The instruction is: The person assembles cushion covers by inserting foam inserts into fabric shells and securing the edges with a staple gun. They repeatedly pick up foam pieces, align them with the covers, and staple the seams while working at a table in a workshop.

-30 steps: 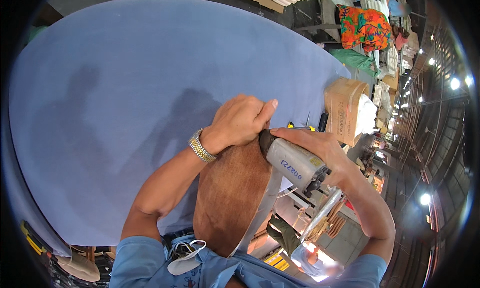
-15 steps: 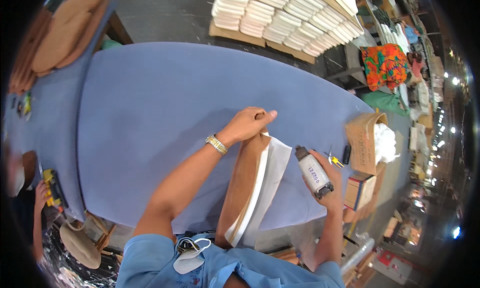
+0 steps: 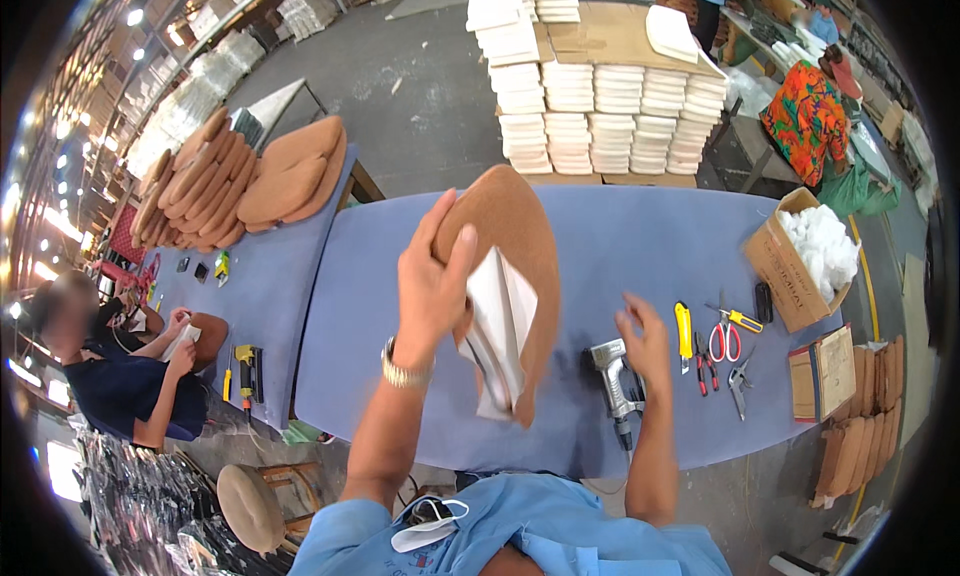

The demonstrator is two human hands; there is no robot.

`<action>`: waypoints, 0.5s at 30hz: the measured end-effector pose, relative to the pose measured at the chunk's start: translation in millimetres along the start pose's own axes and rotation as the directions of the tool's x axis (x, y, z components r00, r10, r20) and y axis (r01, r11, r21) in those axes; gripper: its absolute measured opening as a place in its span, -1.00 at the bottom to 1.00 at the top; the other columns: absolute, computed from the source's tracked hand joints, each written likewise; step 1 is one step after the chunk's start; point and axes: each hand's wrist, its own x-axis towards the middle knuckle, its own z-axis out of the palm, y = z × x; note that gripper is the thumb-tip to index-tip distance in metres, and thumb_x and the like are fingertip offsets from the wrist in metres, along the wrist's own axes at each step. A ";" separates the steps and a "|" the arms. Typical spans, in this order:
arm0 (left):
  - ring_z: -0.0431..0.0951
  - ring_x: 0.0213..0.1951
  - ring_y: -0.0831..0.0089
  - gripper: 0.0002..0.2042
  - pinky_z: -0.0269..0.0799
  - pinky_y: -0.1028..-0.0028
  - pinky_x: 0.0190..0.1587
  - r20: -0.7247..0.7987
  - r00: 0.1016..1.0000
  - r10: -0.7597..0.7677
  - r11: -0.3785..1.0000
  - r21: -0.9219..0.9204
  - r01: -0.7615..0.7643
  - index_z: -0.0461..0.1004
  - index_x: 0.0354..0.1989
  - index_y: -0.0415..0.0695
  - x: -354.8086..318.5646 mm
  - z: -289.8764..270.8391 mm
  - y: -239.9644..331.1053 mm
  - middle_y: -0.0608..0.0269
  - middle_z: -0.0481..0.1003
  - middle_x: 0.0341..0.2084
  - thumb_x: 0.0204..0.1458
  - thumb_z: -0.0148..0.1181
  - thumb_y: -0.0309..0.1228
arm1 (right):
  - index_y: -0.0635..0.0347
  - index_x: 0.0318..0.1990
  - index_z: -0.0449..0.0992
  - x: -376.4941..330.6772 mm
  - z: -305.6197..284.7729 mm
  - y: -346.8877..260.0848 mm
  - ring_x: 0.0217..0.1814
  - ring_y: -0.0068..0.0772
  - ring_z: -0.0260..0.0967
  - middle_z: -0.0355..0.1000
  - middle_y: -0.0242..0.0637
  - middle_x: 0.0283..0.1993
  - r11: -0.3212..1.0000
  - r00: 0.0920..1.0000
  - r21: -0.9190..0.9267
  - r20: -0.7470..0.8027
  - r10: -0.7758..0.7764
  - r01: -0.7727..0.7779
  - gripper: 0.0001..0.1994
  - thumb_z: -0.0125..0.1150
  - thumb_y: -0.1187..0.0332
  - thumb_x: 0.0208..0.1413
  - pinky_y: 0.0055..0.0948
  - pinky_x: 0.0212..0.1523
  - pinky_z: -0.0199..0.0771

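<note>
My left hand (image 3: 432,276) grips a brown upholstered seat pad (image 3: 520,211), thumb on one side, and holds it up over the blue table. White lining (image 3: 500,316) shows through the opening in the pad's near half. Farther right, my right hand (image 3: 647,351) holds nothing; its fingers are apart. Right beside it a silver and black staple gun (image 3: 612,371) lies on the tabletop with a hose at its near end. The fingertips behind the pad are hidden.
On the blue table (image 3: 390,236), right of the staple gun, lie a yellow utility knife (image 3: 684,336), red scissors (image 3: 725,341), pliers (image 3: 706,366) and snips (image 3: 740,384). A cardboard box (image 3: 790,276) of white stuffing stands beyond. At the left table sits a co-worker (image 3: 140,386).
My right hand has let go of the staple gun, which now lies on the table. My left hand has lifted and turned the pad. The view has swung round.
</note>
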 end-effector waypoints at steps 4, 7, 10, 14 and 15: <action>0.52 0.23 0.23 -0.39 0.43 0.33 0.24 -0.103 0.985 0.139 0.989 0.056 -0.134 0.21 0.43 -0.36 -90.3 4.8 9.1 -0.08 0.45 0.27 0.20 0.20 -0.46 | 0.30 0.23 0.51 50.1 21.2 -112.4 0.31 -0.22 0.43 0.49 -0.06 0.25 0.885 0.967 0.399 -0.021 -0.254 0.242 -0.64 0.14 0.31 0.40 -0.28 0.31 0.40; 0.51 0.27 0.17 -0.31 0.43 0.29 0.26 -0.066 0.993 0.096 0.995 0.011 -0.095 0.14 0.47 -0.35 -119.7 29.1 6.5 -0.14 0.39 0.33 0.14 0.20 -0.51 | 0.29 0.23 0.52 78.1 48.0 -151.6 0.35 -0.21 0.39 0.48 -0.07 0.28 0.814 0.890 0.375 -0.074 -0.450 0.443 -0.62 0.09 0.25 0.43 -0.31 0.38 0.31; 0.55 0.22 0.05 -0.30 0.47 0.25 0.22 -0.032 0.997 0.064 0.996 0.061 -0.062 0.14 0.46 -0.39 -133.4 27.2 16.1 -0.28 0.42 0.26 0.11 0.19 -0.50 | 0.31 0.19 0.54 76.3 75.0 -171.3 0.13 -0.39 0.41 0.52 -0.19 0.11 0.806 0.900 0.445 0.003 -0.436 0.390 -0.57 -0.05 0.13 0.49 -0.42 0.20 0.35; 0.55 0.18 -0.10 -0.29 0.48 0.21 0.19 0.011 0.998 -0.069 0.993 0.096 0.067 0.12 0.45 -0.40 -116.4 18.7 31.0 -0.37 0.45 0.18 0.17 0.24 -0.37 | 0.30 0.00 0.60 66.0 88.3 -181.8 -0.16 -0.54 0.36 0.55 -0.29 -0.14 0.805 0.894 0.417 -0.046 -0.445 0.422 -0.50 -0.16 0.04 0.51 -0.48 -0.06 0.37; 0.55 0.18 -0.14 -0.28 0.48 0.20 0.19 0.030 0.990 -0.140 0.986 0.098 0.136 0.12 0.45 -0.40 -109.1 13.6 31.6 -0.39 0.46 0.16 0.18 0.26 -0.34 | 0.30 -0.04 0.61 64.5 92.2 -188.2 -0.13 -0.43 0.41 0.57 -0.23 -0.14 0.822 0.894 0.389 -0.011 -0.447 0.416 -0.53 -0.13 0.08 0.49 -0.42 -0.02 0.39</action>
